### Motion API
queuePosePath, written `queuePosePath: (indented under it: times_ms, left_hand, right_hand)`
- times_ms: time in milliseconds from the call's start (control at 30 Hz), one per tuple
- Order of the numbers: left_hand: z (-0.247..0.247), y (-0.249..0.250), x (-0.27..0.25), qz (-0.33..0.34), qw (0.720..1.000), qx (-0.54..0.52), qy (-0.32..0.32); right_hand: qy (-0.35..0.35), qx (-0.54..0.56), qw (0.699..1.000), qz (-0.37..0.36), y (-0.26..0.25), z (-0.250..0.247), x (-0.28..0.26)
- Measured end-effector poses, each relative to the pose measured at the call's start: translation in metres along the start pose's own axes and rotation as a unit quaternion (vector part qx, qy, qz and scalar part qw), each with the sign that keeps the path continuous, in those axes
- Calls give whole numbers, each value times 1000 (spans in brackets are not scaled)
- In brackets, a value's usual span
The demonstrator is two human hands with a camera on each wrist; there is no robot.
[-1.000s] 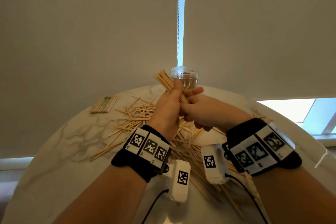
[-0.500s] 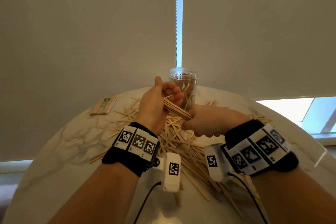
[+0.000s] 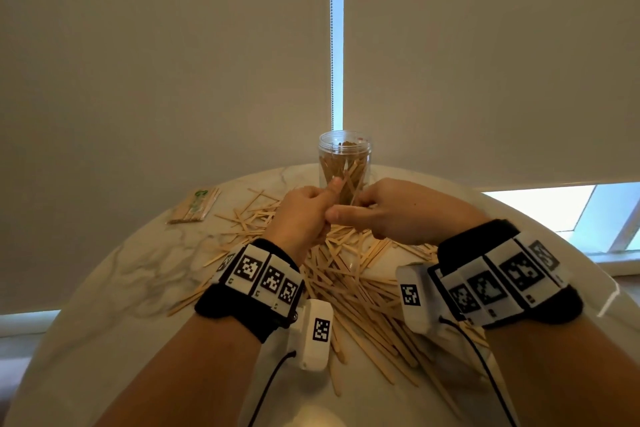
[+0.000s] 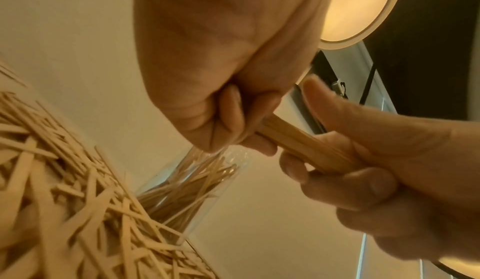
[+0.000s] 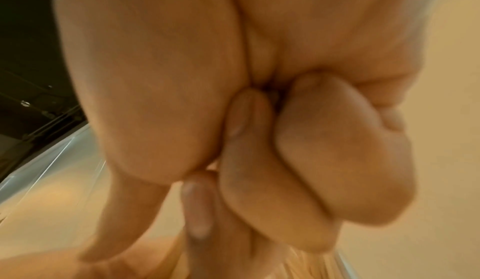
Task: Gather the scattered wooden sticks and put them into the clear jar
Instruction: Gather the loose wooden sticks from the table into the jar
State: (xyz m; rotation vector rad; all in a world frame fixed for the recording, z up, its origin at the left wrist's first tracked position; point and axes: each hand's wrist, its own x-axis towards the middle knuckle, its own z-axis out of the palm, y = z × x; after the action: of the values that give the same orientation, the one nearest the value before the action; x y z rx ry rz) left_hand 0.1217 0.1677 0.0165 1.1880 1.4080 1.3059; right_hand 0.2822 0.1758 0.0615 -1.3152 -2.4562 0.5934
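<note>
Both hands meet over the stick pile, sharing one bundle in front of the jar.

The left hand (image 3: 300, 215) and right hand (image 3: 398, 210) touch at the thumbs – each has its fingers curled round the same tight bundle of flat pale wooden sticks (image 4: 306, 143), seen from the left wrist view. Just behind them the clear cylindrical plastic jar (image 3: 344, 163) stands upright on the round white marble-patterned table (image 3: 114, 274), already partly filled with sticks. A loose heap of scattered wooden sticks (image 3: 349, 284) lies under the hands – a small wrapped packet of sticks (image 3: 194, 205) rests apart at the far left.
</note>
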Motion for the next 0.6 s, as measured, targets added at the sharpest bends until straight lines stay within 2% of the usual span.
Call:
queuePosePath:
  times_ms: [100,167,267,367,500,600]
  left_hand:
    - [1,4,4,-24,995,-44,84]
    - [0,8,3,-52,991,-62,103]
    - [1,11,-2,-68,994,-80,38]
    - [7,8,-6,-73,993,-91,-1]
    - [8,12,-8,-55,985,-162,-13]
    - [6,14,-8,-38,987,-155,-18]
  right_hand:
    - [41,9,999,-14,0,2,3]
    - [37,10,999,-14,1,3,3]
    - [26,-5,1000,-10,3,3,3]
    - [20,-33,999,-4,6,0,2]
    - [23,-16,1000,-12,8,-6,-2]
    - [32,-8,999,-12,5,-4,0]
